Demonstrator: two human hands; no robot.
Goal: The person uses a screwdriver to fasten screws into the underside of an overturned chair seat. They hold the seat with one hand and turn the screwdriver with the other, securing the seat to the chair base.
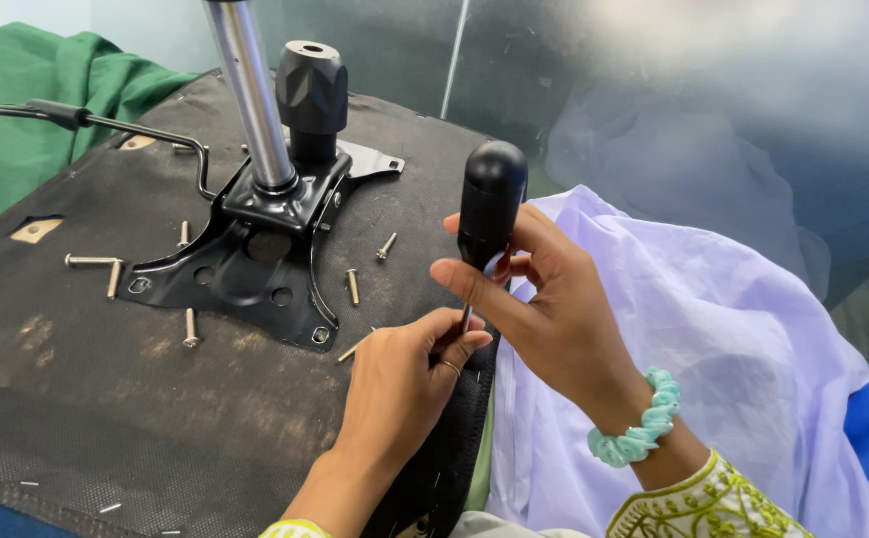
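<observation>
A: Right hand (544,309)?
B: Wrapped around black screwdriver handle (491,199), thumb and fingers closed on lower half. Handle upright, rounded top clear of the grip.

A: Left hand (404,384)?
B: Fingers curled in, pinching thin metal shaft (467,319) just below the handle. Ring on one finger. Tip hidden behind fingers, contact point not visible.

A: Location of tool?
B: At right edge of upturned chair seat underside (106,399), black fabric, worn. Near front corner of black metal mounting plate (245,269), not touching it.

A: Plate status?
B: Flat on seat, chrome gas cylinder (252,95) rising from it, black knob (311,90) just beside. Thin lever (106,125) running off left.

A: Fasteners?
B: Loose bolts (190,327) scattered on fabric around plate, several lying flat. One screw (355,347) just beside left hand.

A: Surroundings?
B: Green cloth (26,110) behind seat, pale lilac fabric (713,329) right. Teal scrunchie (643,423) on right wrist.
</observation>
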